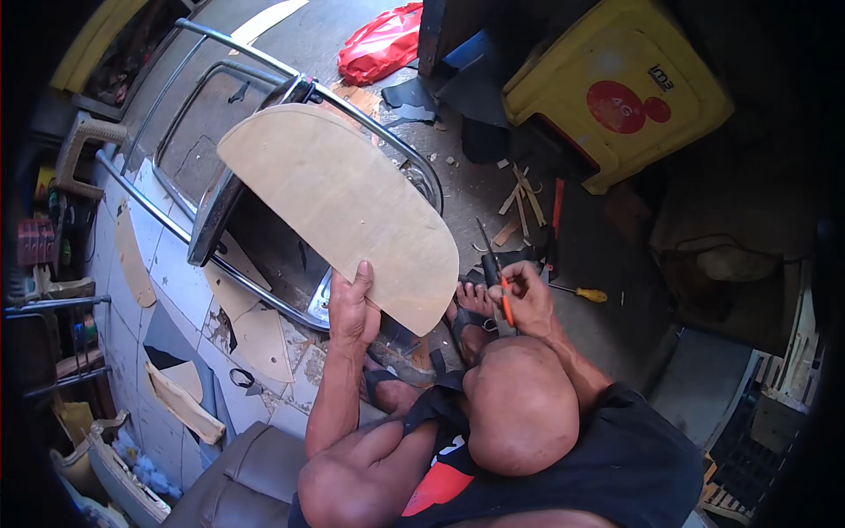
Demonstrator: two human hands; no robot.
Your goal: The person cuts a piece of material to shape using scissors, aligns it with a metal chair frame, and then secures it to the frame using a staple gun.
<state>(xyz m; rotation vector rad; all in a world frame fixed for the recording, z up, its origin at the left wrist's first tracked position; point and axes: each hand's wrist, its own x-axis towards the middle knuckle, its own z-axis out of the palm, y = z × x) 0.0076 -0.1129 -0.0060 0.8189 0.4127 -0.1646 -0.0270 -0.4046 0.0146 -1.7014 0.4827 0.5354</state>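
My left hand [352, 308] grips the lower edge of a pale half-oval board [352, 202], its thumb lying on the upper face and its fingers hidden beneath. The board is tilted over a chrome chair frame [264, 295] that lies on the floor. My right hand [525, 299], to the right of the board, is closed around a slim tool [491, 268] with an orange-and-black handle and a thin metal shaft pointing away from me. A small gap separates the tool from the board's rounded end. My sandalled feet [475, 301] are below.
A yellow plastic stool [620, 92] lies tipped at the upper right. Thin offcut strips [524, 207], a red-handled tool [557, 216] and a yellow-handled screwdriver [590, 294] lie on the floor. A red plastic bag [380, 46] is farther off. Scraps [264, 343] cover the tiles at left.
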